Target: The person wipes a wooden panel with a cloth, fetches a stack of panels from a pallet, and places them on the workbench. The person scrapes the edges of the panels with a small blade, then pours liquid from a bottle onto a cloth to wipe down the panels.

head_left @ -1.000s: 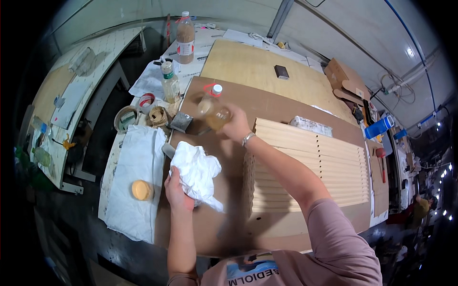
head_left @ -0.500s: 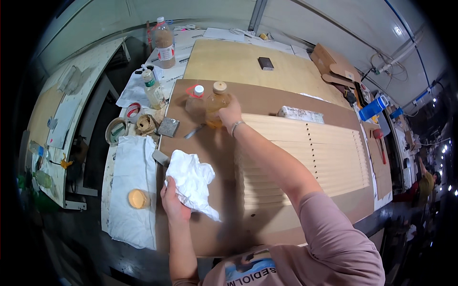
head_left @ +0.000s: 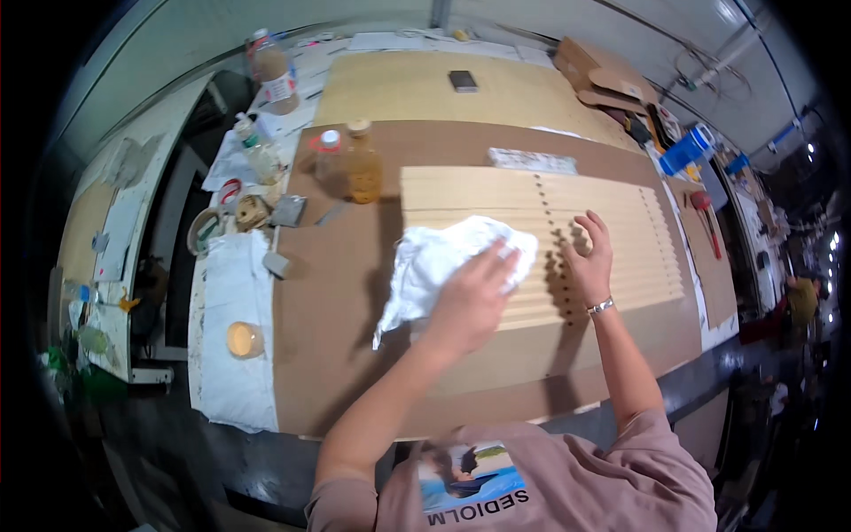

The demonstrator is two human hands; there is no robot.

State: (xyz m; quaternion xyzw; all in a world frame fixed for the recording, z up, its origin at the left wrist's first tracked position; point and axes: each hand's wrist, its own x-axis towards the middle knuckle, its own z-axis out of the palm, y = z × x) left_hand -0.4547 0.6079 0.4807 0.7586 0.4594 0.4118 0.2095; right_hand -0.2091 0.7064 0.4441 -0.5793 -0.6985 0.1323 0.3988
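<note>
My left hand (head_left: 474,297) grips a crumpled white cloth (head_left: 434,262) and bears down with it on the left part of a pale ridged wooden panel (head_left: 612,213). Part of the cloth hangs past the panel's left edge. My right hand (head_left: 592,257), a metal bracelet at its wrist, hovers over the panel beside a row of dark holes. Its thumb and fingers are bent but apart, with nothing between them. Beyond the panel's left corner stand an amber bottle of liquid (head_left: 364,168) and a smaller clear bottle with a white cap (head_left: 330,161).
A brown board (head_left: 337,257) lies under the panel. To the left are a folded white cloth (head_left: 235,293) bearing an open jar (head_left: 244,340), grey blocks (head_left: 277,264) and tape rolls. At the right lie a blue bottle (head_left: 687,151) and a red-handled tool (head_left: 712,230). A cardboard box (head_left: 594,71) sits behind.
My right hand has let go of the amber bottle, now standing on the board, and moved right over the panel. My left hand has carried the cloth rightward onto the panel.
</note>
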